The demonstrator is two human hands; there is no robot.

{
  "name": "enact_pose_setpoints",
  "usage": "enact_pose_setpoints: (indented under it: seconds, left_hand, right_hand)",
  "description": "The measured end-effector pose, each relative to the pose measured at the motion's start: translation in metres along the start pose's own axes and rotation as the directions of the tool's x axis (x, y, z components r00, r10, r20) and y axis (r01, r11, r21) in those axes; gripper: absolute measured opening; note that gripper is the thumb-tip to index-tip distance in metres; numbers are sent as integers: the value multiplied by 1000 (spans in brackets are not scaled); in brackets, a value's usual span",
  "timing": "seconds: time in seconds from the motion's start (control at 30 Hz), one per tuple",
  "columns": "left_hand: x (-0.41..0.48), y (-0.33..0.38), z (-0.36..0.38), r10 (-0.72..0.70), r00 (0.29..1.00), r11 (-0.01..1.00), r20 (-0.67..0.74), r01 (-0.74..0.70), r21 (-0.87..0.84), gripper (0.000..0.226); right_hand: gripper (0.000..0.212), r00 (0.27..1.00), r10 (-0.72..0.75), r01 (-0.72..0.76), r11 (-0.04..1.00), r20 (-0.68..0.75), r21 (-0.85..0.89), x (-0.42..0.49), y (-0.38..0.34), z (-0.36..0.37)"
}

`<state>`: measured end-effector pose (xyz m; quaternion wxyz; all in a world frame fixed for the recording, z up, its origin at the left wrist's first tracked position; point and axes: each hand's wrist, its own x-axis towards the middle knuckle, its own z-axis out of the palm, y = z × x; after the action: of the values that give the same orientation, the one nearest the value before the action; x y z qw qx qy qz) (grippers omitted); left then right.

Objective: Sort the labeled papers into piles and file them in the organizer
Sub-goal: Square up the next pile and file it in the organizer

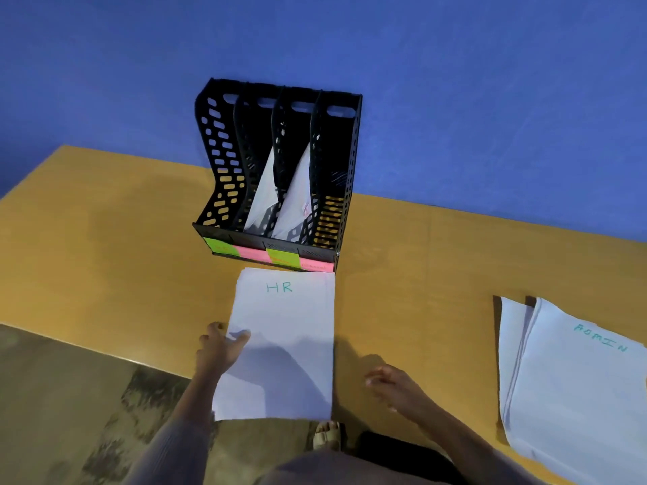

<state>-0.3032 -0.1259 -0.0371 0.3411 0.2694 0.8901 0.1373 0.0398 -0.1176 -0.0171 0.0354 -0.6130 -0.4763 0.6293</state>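
Two hands nearest: left hand (218,351) pinching the left edge of the HR papers (290,316), thumb on top; right hand (395,386) loose, empty, at their 3 o'clock. ADMIN pile (574,386) farther out at 3 o'clock. At 12 o'clock, one organizer (224,159): four slots, filed sheets (264,194) leaning in the middle two.

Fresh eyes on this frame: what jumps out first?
The black organizer stands against the blue wall at the far edge of the table, with white sheets leaning in its two middle slots. Just in front of it lie the HR papers, with the left hand pinching their left edge and the right hand empty beside them. An ADMIN pile sits at the far right.
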Motion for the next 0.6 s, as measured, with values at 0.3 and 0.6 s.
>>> enact_pose_setpoints:
  seconds: [0.3,0.6]
  left_hand:
    - [-41,-9,30,-121,992,989,-43,124,85,91]
    - [-48,-8,24,-103,994,981,43,108,-163,79]
  right_hand:
    - [42,998,37,-39,998,-51,-43,3,8,10]
    - [50,997,14,-14,1000,77,2,10,18,23]
